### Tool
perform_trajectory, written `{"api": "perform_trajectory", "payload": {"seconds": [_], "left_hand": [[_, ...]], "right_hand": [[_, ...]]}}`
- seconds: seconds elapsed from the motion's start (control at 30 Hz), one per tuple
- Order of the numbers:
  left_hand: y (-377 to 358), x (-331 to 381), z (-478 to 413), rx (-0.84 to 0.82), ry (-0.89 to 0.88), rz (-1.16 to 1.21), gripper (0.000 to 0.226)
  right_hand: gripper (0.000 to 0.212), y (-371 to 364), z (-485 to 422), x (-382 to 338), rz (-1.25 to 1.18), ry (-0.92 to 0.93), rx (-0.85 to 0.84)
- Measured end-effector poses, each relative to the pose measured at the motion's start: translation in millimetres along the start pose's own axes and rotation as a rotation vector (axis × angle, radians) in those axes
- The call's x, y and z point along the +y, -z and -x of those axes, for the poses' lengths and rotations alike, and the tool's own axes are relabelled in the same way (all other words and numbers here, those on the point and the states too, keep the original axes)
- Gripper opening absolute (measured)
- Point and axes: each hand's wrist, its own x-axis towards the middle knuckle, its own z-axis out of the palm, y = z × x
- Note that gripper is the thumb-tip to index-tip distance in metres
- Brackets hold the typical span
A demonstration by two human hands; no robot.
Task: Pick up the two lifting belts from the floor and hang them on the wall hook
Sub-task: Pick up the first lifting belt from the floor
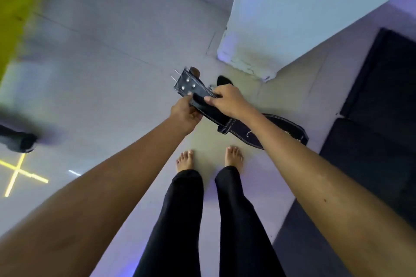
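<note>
The person stands barefoot on the pale tiled floor (112, 78), both arms stretched down, holding a black lifting belt (202, 99) by its buckle end. The left hand (184, 112) is curled up from below that end, thumb pressed on top near the rivets. The right hand (227, 101) is closed over the strap just beside it, fingers wrapped across the top. The wide padded part of the belt (265, 129) trails away under the right forearm; whether it rests on the floor or hangs clear cannot be told. Beyond the buckle end sits a dark pointed shape (225, 81), possibly part of a second belt, but that is unclear. No wall hook shows.

The likely trouble is the heavy trailing end: as the buckle end rises, it could swing or drag and strike the bare feet (209, 158) just below it. The two bare prongs (175, 75) jutting from the buckle could jab a finger if the grip shifts. A second belt may also be overlooked.
</note>
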Motion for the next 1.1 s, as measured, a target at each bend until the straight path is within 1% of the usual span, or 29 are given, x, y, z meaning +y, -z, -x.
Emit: {"api": "perform_trajectory", "payload": {"seconds": [0.03,0.1,0.17,0.27,0.37,0.43,0.5,0.6,0.67,0.7,0.73,0.77,0.83,0.87,0.97,1.1], "left_hand": [[0.8,17.3,31.6,-0.025,-0.028,0.028,0.03],[0.2,48.6,96.3,-0.086,-0.089,0.066,0.019],[-0.3,74.9,161.3,-0.136,-0.174,0.035,0.022],[-0.3,102.2,251.2,-0.204,-0.347,-0.025,0.018],[0.6,109.2,324.9,-0.274,-0.525,-0.136,0.016],[-2.5,105.6,367.3,-0.34,-0.66,-0.215,0.016],[-9.2,103.4,407.7,-0.409,-0.799,-0.246,0.017],[-21.1,105.7,464.2,-0.484,-0.991,-0.3,0.021],[-27.8,110.5,498.4,-0.529,-1.104,-0.294,0.025],[-31.2,113.4,514.3,-0.546,-1.172,-0.28,0.028],[-34.7,116.5,528.5,-0.555,-1.241,-0.268,0.034],[-38.1,119.5,540.5,-0.562,-1.303,-0.257,0.039],[-43.4,125.6,557.7,-0.571,-1.375,-0.224,0.046],[-45.1,128.2,563.9,-0.567,-1.392,-0.197,0.047],[-48.3,135.0,574.2,-0.505,-1.42,-0.135,0.047],[-49.5,135.6,573.9,-0.46,-1.411,-0.14,0.04]], "right_hand": [[0.027,15.4,22.8,-23.9,-0.027,0.025,0.026],[0.031,46.8,72.4,-71.1,-0.082,0.055,0.085],[0.039,72.2,123.8,-112.9,-0.119,0.087,0.144],[0.043,98.1,193.9,-156.4,-0.158,0.129,0.212],[0.045,114.7,252.3,-183.2,-0.242,0.173,0.297],[0.046,128.3,285.0,-202.0,-0.342,0.209,0.362],[0.048,152.1,312.2,-225.6,-0.425,0.263,0.453],[0.059,205.4,345.9,-266.2,-0.518,0.388,0.591],[0.069,240.1,367.0,-293.5,-0.519,0.462,0.658],[0.07,253.3,376.3,-304.4,-0.522,0.497,0.679],[0.064,262.6,384.8,-312.6,-0.548,0.532,0.685],[0.054,267.1,390.8,-317.0,-0.605,0.568,0.671],[0.03,263.7,399.3,-316.6,-0.736,0.642,0.585],[0.024,255.9,401.7,-311.4,-0.78,0.671,0.529],[0.022,221.8,397.3,-281.2,-0.779,0.667,0.393],[0.025,182.7,388.1,-244.8,-0.716,0.579,0.36]]}}
